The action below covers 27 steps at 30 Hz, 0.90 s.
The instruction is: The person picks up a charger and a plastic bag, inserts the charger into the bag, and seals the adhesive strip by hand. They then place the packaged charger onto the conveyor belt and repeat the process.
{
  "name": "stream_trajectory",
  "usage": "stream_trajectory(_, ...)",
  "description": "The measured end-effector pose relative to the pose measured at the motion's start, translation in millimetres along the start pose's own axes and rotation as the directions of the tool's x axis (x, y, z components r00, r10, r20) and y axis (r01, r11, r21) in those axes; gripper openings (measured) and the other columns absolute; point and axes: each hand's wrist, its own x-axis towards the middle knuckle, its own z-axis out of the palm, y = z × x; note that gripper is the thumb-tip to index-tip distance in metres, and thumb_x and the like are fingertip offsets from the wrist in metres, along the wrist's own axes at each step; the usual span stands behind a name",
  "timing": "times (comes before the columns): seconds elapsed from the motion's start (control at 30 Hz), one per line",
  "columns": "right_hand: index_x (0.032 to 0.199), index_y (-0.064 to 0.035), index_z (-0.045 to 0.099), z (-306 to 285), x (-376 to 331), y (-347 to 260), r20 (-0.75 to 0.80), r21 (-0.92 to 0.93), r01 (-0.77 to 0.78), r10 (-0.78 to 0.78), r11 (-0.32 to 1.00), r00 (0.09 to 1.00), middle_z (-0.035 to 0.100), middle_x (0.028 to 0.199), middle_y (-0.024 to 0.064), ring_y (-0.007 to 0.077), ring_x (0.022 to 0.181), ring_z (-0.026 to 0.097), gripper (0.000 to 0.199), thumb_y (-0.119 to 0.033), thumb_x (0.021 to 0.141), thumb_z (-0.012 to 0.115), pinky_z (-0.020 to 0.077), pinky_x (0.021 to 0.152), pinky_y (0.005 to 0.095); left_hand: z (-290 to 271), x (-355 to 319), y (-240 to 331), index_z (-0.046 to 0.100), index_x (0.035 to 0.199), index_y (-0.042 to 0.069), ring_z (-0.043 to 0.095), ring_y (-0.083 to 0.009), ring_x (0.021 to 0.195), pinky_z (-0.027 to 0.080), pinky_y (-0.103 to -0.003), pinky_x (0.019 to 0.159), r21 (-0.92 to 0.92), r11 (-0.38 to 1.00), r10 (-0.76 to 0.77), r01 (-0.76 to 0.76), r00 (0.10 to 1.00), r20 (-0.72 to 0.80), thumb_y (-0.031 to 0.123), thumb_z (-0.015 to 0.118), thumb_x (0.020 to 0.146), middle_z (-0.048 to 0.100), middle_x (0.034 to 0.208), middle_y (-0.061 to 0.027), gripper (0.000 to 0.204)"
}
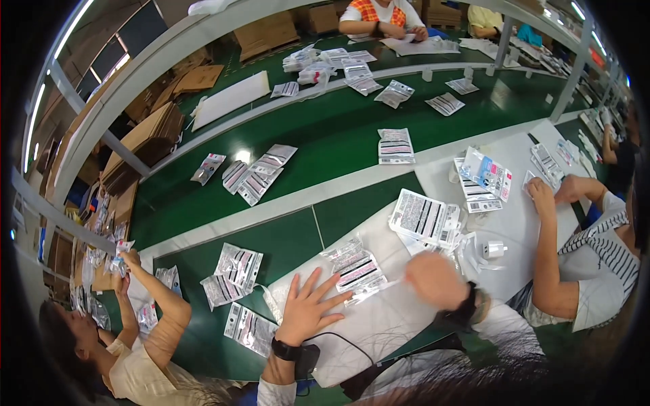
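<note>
My left hand (308,308) lies open with its fingers spread, its fingertips beside a printed silver pouch (359,272) on a white sheet (355,338). To the right, my right hand (433,279) is blurred by motion and looks curled closed. A pale strip (380,291) runs from the pouch's lower edge toward its fingers; what they hold, I cannot make out. Beyond the right hand lies a larger printed clear package (425,218). Left of my left hand, several silver pouches (250,329) rest on the green tabletop (284,237).
A white plug-shaped piece (494,250) stands at right. A co-worker's hands (542,196) handle small packages there; another person's hands (125,260) hold a pouch at left. More pouches (395,147) lie on the green belt (325,145) ahead, beyond a grey rail (284,204).
</note>
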Motion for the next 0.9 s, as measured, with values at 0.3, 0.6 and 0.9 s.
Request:
stream_trajectory(0.3,0.105,-0.0101,0.070,-31.4,38.3,-7.0,-0.250,0.114,0.301,-0.265,0.947,0.931,0.071,0.108,0.0026,0.0241,0.111,0.062,0.028,-0.004,0.080,0.060,0.0433,0.091,0.0384,-1.9,6.0,-2.7,0.052,0.147,0.030,0.030,-0.0282,0.150,0.014,-0.059,0.121,-0.185,0.981,-0.049,0.052,0.999,0.020,0.053,0.065,0.088,0.043,0.158,0.0029,0.065)
stream_trajectory(0.6,0.126,-0.0205,0.069,9.5,62.1,31.9,0.037,0.230,0.296,-0.312,0.927,0.949,0.070,0.112,-0.0012,0.0172,0.114,0.058,0.046,-0.014,0.080,0.069,0.0337,0.096,0.0369,-7.8,11.6,9.7,0.061,0.138,0.026,0.038,-0.0267,0.145,0.018,-0.055,0.121,-0.131,0.985,-0.123,0.115,0.991,-0.055,0.043,0.072,0.086,0.056,0.146,0.0060,0.055)
stream_trajectory(0.9,0.127,-0.0248,0.067,5.2,55.7,12.8,-0.071,0.308,0.231,-0.220,0.923,0.973,0.068,0.113,-0.0003,0.0185,0.115,0.055,0.044,-0.023,0.083,0.074,0.0336,0.101,0.0393,19.5,25.0,34.0,0.070,0.115,0.023,0.056,-0.0250,0.125,0.033,-0.050,0.110,-0.080,0.953,-0.302,0.293,0.892,-0.337,0.028,0.079,0.081,0.068,0.124,0.0032,0.035)
